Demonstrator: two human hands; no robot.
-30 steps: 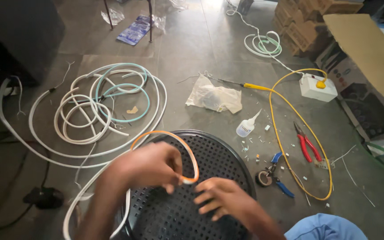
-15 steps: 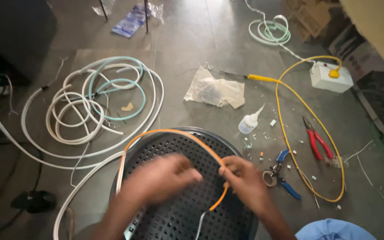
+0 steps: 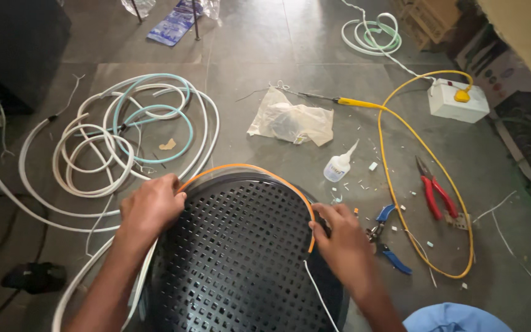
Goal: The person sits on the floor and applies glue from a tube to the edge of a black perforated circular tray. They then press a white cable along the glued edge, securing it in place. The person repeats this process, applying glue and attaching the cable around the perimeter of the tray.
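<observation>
Looks like the bending stage: a flexible orange strip with a white underside (image 3: 259, 171) is being curved along the far rim of the round black perforated plastic stool seat (image 3: 241, 258), lower centre of frame. Left hand (image 3: 152, 206) has its fingers curled, pressing one end at the rim, centre left. Right hand (image 3: 342, 243) pinches the other end at centre right, where a thin white wire (image 3: 318, 289) trails off. I'd guess next up is holding the curve steady. White glue bottle (image 3: 339, 165) sits just above right.
</observation>
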